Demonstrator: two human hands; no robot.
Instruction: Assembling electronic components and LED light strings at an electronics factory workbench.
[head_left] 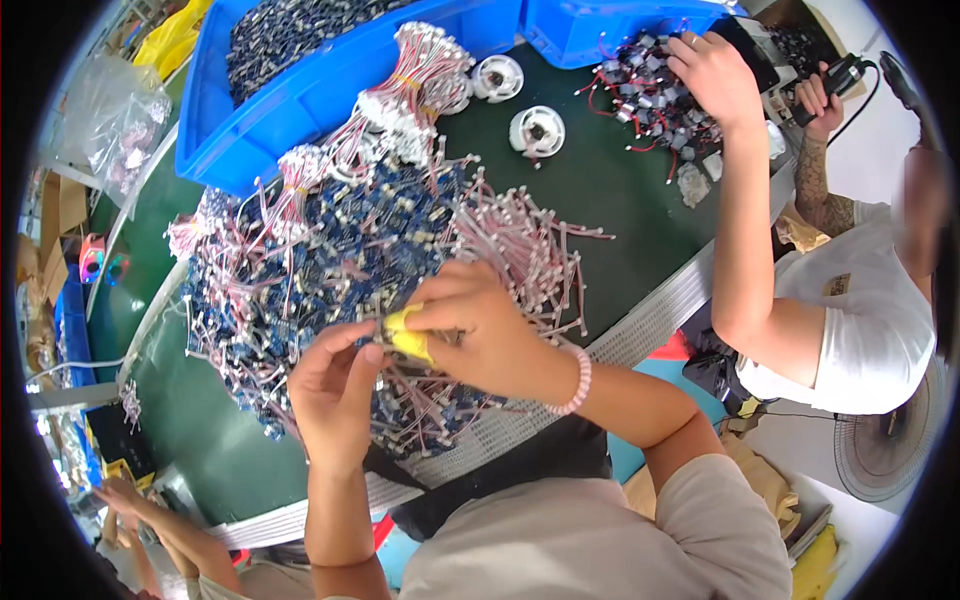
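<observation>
Both hands [400, 360] work mid-pile [330, 260]; belt edge [640, 330] near.

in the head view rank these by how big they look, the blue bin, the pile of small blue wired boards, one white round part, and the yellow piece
1. Pile of small blue wired boards and blue bin: too close to rank.
2. White round part.
3. Yellow piece, partly hidden between both hands' fingers.

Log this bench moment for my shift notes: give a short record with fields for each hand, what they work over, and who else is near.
left hand: fingers pinch a small part, too small to tell
right hand: grips a yellow piece against the left
beneath: pile of small blue boards with pink wires on the green table
behind: blue bin, two white round parts
nearby: a co-worker's hand on another wired pile
</observation>
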